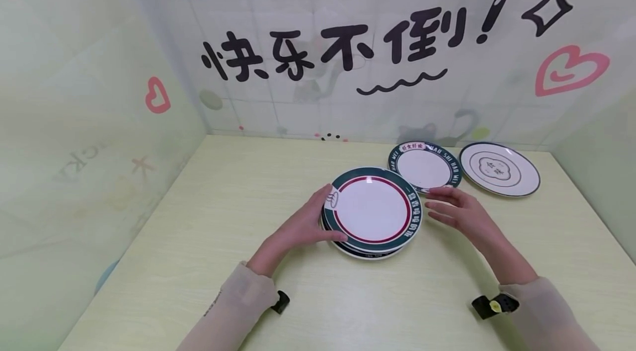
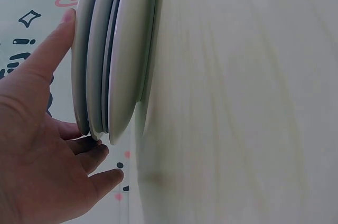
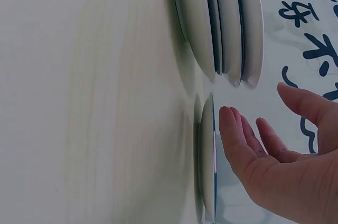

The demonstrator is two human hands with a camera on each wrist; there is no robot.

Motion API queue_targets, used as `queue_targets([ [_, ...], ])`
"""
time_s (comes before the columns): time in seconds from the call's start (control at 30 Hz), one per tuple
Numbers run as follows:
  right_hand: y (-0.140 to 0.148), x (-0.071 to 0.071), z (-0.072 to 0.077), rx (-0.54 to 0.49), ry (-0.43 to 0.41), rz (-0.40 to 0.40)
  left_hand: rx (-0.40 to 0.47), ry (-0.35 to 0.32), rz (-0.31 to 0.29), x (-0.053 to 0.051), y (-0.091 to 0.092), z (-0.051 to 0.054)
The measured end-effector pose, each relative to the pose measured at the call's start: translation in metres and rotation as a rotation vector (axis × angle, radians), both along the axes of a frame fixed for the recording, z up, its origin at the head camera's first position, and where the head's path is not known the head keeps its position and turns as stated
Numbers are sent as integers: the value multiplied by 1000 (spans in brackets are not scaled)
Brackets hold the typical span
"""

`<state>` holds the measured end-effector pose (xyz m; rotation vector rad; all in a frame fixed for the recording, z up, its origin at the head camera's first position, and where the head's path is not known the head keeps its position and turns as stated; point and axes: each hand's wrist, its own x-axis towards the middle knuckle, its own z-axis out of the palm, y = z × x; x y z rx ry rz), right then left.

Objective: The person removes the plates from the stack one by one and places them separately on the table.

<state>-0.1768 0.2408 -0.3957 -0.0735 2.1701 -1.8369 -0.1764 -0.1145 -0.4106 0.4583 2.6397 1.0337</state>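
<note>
In the head view, a stack of round plates stands mid-table; its top plate (image 1: 371, 208) has a green rim and a thin red ring. From the left wrist view, several plate edges (image 2: 95, 55) lie one over another. My left hand (image 1: 303, 224) rests at the stack's left side, thumb on the near rim and fingers spread along the far left edge. To the right of the stack, my right hand (image 1: 459, 212) is held apart from it with loose fingers. Beyond those fingers lies a smaller green-rimmed plate (image 1: 424, 168), seen edge-on in the right wrist view.
A white oval plate (image 1: 499, 169) with a dark blue rim lies at the back right, close beside the smaller plate. Printed sheets form a back wall (image 1: 298, 113) and side walls (image 1: 99, 174) around the pale wooden table (image 1: 238, 174).
</note>
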Motion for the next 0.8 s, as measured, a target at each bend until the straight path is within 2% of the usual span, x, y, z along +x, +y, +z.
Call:
queue_targets([
  [0.3,-7,0,1,34,-5,17,3,3,-1,0,0,0],
  [0.57,-15,-1,2,38,-44,25,9,7,-7,1,-1,2],
  [0.8,-19,-3,-1,120,-40,20,5,6,-10,0,-1,1],
])
